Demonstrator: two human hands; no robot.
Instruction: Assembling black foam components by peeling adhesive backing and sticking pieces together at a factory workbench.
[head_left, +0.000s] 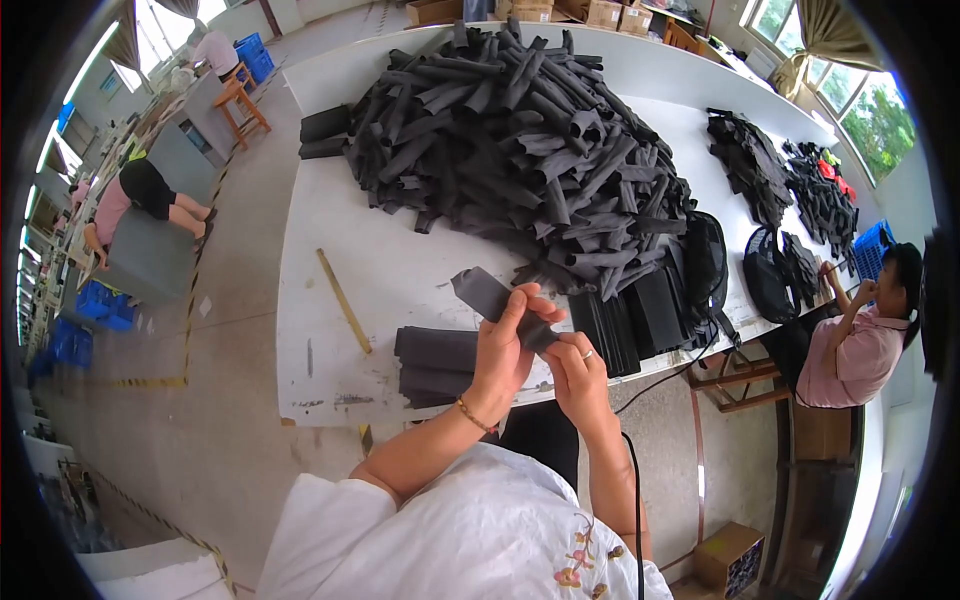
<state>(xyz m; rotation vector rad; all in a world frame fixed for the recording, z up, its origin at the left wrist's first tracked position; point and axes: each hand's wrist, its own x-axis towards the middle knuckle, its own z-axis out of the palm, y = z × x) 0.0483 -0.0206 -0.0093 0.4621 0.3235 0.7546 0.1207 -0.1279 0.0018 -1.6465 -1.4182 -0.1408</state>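
Observation:
Both my hands hold one dark grey fabric strip [484,292] above the near edge of a white table [400,250]. My left hand [503,345] grips the strip's middle from below, thumb on top. My right hand [575,370], with a ring on one finger, pinches its near end. Just left of my hands lies a flat stack of similar dark pieces [436,362]. A second stack of black pieces [640,318] stands to the right. Behind them rises a big heap of rolled dark strips [520,140].
A yellow wooden ruler [343,299] lies on the table left of the stack. A person in a pink top [862,340] sits at the right, near black mesh items [770,275] and smaller dark heaps [790,175]. Another person [140,195] works at the far left. A cardboard box [730,558] sits on the floor.

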